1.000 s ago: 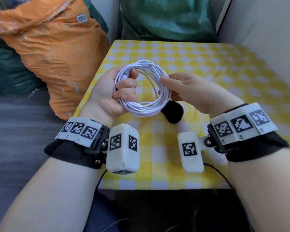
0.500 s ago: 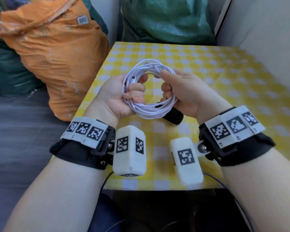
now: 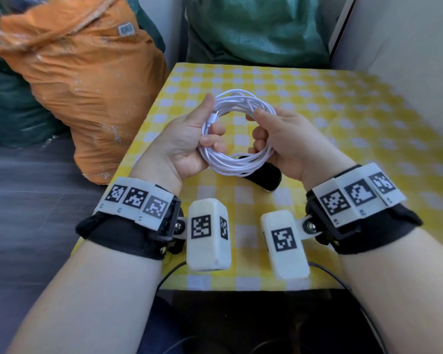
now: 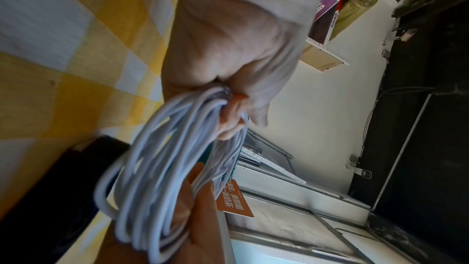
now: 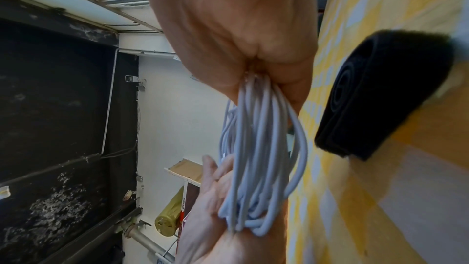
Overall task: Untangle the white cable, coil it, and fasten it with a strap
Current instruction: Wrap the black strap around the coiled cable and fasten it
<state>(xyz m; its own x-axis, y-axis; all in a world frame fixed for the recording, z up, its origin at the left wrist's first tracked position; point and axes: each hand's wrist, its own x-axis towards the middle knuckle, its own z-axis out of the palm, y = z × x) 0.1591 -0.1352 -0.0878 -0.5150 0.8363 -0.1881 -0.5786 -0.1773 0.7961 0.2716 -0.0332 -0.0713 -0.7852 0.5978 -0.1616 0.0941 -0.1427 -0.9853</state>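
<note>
The white cable (image 3: 241,164) is wound into a round coil of several loops, held above the yellow checked table (image 3: 343,118). My left hand (image 3: 210,139) grips the coil's left side, fingers curled round the strands, thumb up along the top. A plug end shows by that thumb. My right hand (image 3: 261,134) grips the right side with its fingers through the ring. The wrist views show the cable (image 4: 162,168) (image 5: 256,158) bunched in each fist. A black rolled strap (image 3: 266,177) (image 5: 380,91) lies on the table under the coil, beside my right hand.
An orange sack (image 3: 82,80) stands left of the table and a green sack (image 3: 256,29) behind it. A pale wall (image 3: 407,60) runs along the right side. The table's near edge (image 3: 241,284) is just below my wrists.
My right hand has moved in from the coil's outer edge and now has its fingers through the ring. The left thumb has lifted along the top strands. The coil sits slightly nearer me.
</note>
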